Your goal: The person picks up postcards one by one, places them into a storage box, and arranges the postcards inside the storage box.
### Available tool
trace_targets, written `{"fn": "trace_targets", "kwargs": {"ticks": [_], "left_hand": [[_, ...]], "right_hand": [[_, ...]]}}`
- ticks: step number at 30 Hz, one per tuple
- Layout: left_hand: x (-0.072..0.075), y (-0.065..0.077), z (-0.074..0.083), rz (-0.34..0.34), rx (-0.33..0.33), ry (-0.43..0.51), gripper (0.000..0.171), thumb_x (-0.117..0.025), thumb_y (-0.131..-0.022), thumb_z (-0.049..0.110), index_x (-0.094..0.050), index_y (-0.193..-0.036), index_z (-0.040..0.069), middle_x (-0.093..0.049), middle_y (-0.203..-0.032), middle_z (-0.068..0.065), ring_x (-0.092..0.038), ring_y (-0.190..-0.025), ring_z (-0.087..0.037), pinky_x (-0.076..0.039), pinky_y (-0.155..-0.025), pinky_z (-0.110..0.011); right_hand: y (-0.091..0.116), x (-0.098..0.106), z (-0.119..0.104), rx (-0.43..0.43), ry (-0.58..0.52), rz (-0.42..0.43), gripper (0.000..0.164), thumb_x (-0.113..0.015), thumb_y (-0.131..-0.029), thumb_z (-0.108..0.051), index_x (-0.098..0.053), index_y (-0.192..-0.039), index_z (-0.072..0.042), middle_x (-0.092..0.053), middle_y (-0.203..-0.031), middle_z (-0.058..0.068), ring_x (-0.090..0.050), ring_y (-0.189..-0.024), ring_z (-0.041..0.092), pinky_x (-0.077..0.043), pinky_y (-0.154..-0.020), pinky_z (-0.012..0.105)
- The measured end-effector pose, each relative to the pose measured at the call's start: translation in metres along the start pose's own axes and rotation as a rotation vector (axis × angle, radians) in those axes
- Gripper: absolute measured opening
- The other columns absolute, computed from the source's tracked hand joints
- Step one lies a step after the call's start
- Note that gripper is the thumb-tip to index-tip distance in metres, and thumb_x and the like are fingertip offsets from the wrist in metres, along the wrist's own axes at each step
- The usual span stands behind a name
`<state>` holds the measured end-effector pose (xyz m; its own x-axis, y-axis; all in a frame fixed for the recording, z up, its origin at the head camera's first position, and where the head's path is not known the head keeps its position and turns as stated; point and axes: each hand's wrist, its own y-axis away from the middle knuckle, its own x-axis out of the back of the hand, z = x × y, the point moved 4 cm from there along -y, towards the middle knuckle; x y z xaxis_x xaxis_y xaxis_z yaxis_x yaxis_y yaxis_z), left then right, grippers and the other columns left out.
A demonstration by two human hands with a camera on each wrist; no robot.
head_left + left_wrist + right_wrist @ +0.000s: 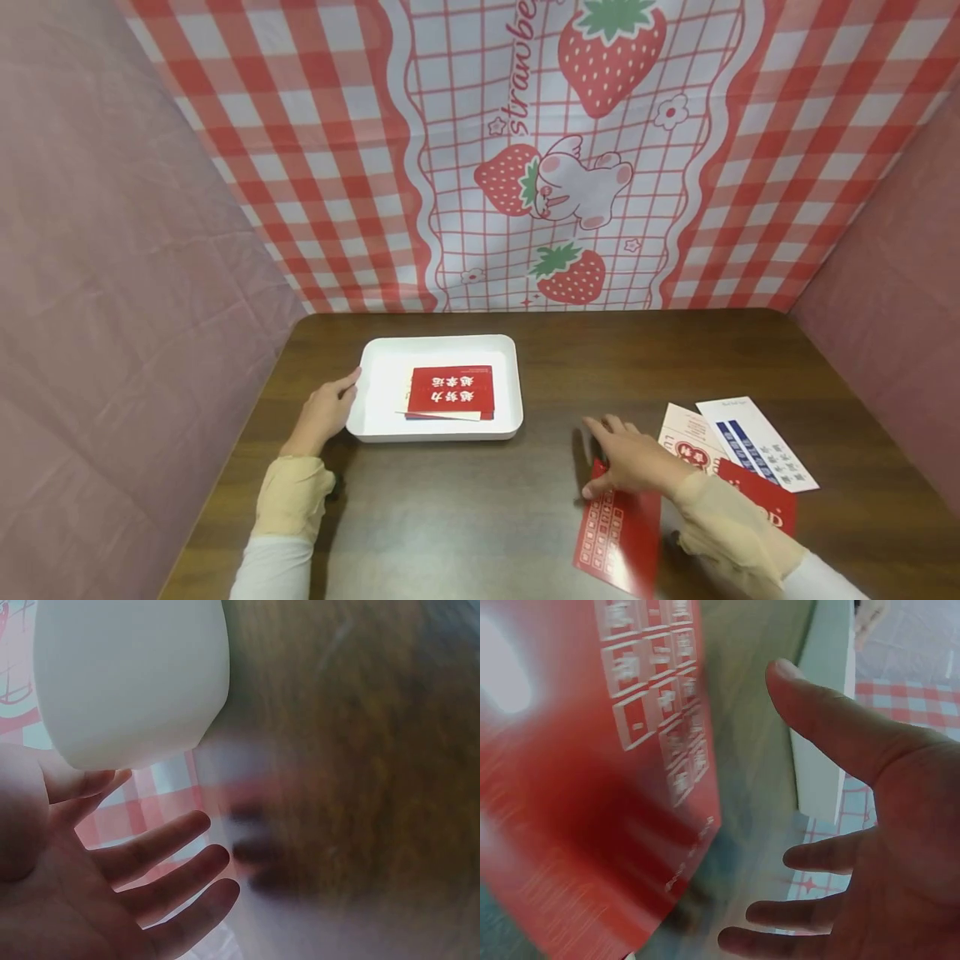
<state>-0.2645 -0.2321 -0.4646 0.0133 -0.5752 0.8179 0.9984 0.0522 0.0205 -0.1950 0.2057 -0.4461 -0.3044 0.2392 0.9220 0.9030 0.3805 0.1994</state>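
A white tray (446,431) stands left of the table's middle, with a small stack of cards inside, a red card (452,388) with white characters on top. At its left end my left hand (327,414) touches the rim; in the left wrist view the fingers (176,844) spread loosely beside the tray's outer wall (139,682). My right hand (633,454) hovers over the upper end of a glossy red card (622,542) with boxed white characters. Seen from the right wrist, its thumb (825,712) and fingers are spread, apart from the red card (592,795).
Right of the right hand lie a cream card (678,425) with a red emblem, a white card (757,442) with blue bars, and another red card (776,500), overlapping. A checked strawberry cloth (360,167) hangs behind the wooden table (450,508). Pink cloth (150,292) walls both sides.
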Motion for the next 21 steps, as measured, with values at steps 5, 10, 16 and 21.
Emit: {"fn": "trace_targets", "kwargs": {"ticks": [5, 10, 16, 21], "left_hand": [[-0.001, 0.0, -0.001, 0.0, 0.006, -0.002, 0.041, -0.04, -0.098, 0.023, -0.044, -0.138, 0.018, -0.043, -0.139, -0.024, -0.038, -0.124, -0.046, -0.034, -0.101, -0.062], [0.0, 0.0, 0.002, 0.003, -0.004, -0.008, 0.041, -0.04, -0.098, 0.023, -0.044, -0.138, 0.017, -0.043, -0.139, -0.024, -0.038, -0.124, -0.046, -0.034, -0.101, -0.061], [0.001, 0.001, 0.002, -0.001, 0.002, -0.013, 0.041, -0.039, -0.098, 0.022, -0.043, -0.138, 0.017, -0.042, -0.139, -0.025, -0.038, -0.123, -0.048, -0.033, -0.101, -0.062], [0.001, 0.002, 0.002, 0.001, 0.001, -0.016, 0.041, -0.039, -0.098, 0.022, -0.043, -0.138, 0.016, -0.042, -0.139, -0.026, -0.039, -0.123, -0.049, -0.034, -0.1, -0.063]], "right_hand": [[0.01, -0.001, 0.004, 0.001, 0.029, -0.007, 0.106, -0.08, -0.055, -0.054, -0.038, -0.137, 0.0, -0.042, -0.132, 0.034, -0.043, -0.115, 0.05, -0.042, -0.089, 0.065], [0.02, -0.003, 0.007, -0.008, 0.063, -0.047, 0.11, -0.079, -0.05, -0.059, -0.042, -0.134, 0.004, -0.044, -0.131, 0.031, -0.043, -0.115, 0.049, -0.043, -0.087, 0.065], [0.029, -0.006, 0.008, -0.02, 0.058, -0.068, 0.115, -0.078, -0.047, -0.062, -0.042, -0.132, 0.007, -0.043, -0.132, 0.032, -0.039, -0.119, 0.052, -0.039, -0.091, 0.066], [0.032, -0.007, 0.009, -0.018, 0.091, -0.033, 0.116, -0.078, -0.044, -0.064, -0.045, -0.13, 0.008, -0.049, -0.122, 0.027, -0.047, -0.111, 0.045, -0.045, -0.088, 0.06]]}}
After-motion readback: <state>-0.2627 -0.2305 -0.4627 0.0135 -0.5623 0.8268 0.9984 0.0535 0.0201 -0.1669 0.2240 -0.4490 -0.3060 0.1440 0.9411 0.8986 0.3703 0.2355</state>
